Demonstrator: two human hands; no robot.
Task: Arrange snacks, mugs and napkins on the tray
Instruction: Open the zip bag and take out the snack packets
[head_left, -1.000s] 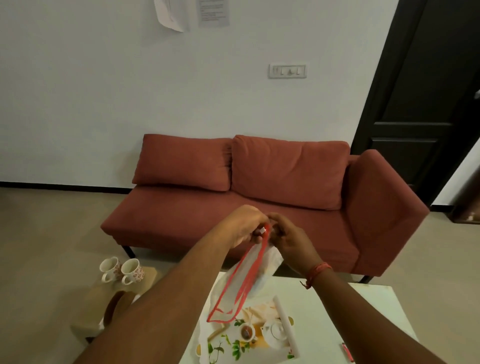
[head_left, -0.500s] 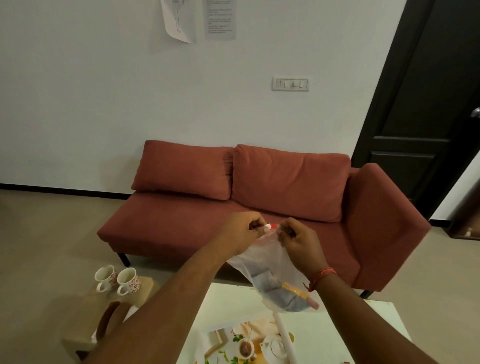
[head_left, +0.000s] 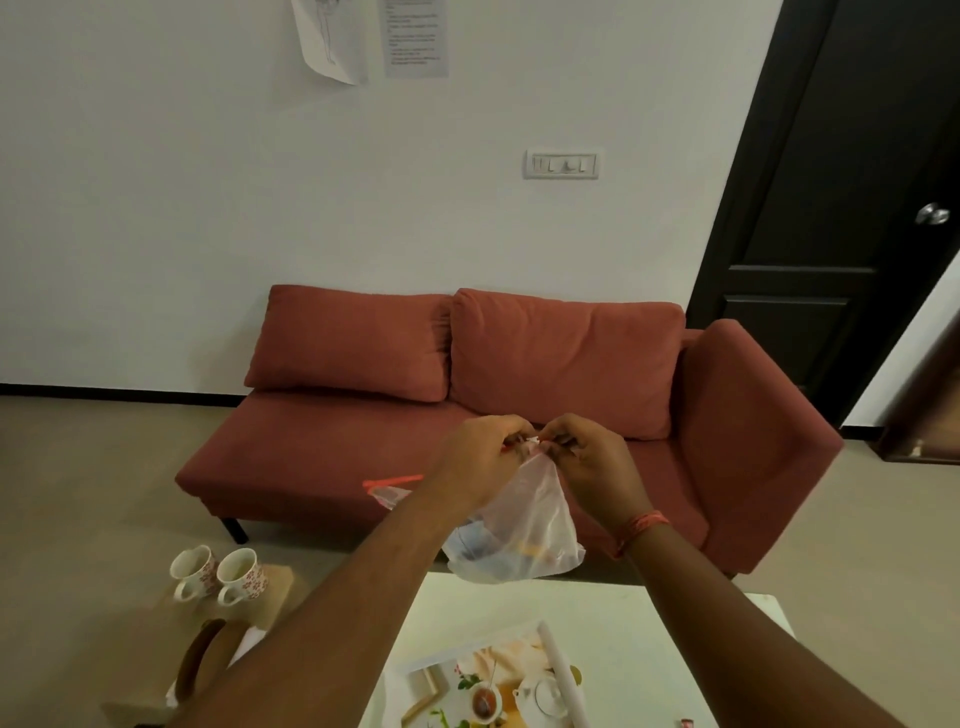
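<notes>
Hands meet in the air above the white surface (head_left: 613, 618): the left hand (head_left: 480, 460) and the right hand (head_left: 589, 465) both pinch the top of a clear plastic bag (head_left: 524, 530) with closed fingers. Snacks lie in its bottom. Two mugs (head_left: 218, 571) stand together on a low stool at the left. The printed tray (head_left: 483, 686) lies on the surface below.

Left hand (head_left: 480, 457) and right hand (head_left: 587, 457) raised, fingertips pinched, apparently touching; forearms extended.
</notes>
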